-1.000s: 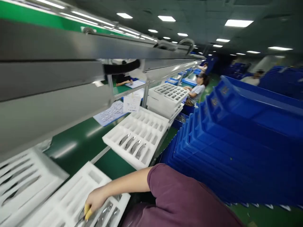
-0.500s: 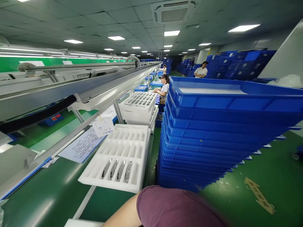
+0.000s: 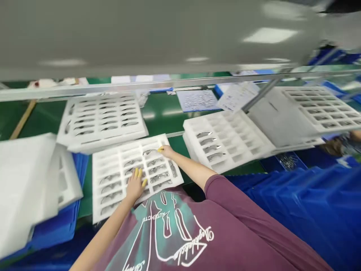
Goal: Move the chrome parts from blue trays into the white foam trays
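A green worktop (image 3: 160, 103) is spanned by a grey rail (image 3: 141, 37), blurred across the top of the view, and blue crates (image 3: 304, 214) are banked beyond the right hand (image 3: 167, 151). A pile of foam sheets (image 3: 25, 188) is propped on a blue bin (image 3: 67, 226) beyond the left hand (image 3: 134, 186). Past the right hand, a side tray (image 3: 248, 160) is seen with four metal pieces in its pockets, and a full far tray (image 3: 84, 142) is laid ahead of the left hand. Directly under both hands, a foam tray (image 3: 97, 180) is set at a slant, its pockets filled with curved metal pieces (image 3: 156, 177). It is judged that the tray could be shifted by the pressure of the hands, or that a piece could be flipped from its pocket or scratched if it were dragged against a neighbour. The left hand is held open, its spread fingers laid on the tray among the pieces. The right hand is stretched to the tray's far end, with yellow-capped fingertips (image 3: 160, 149) touching or just beside one piece (image 3: 149, 152); whether that piece is gripped cannot be told.
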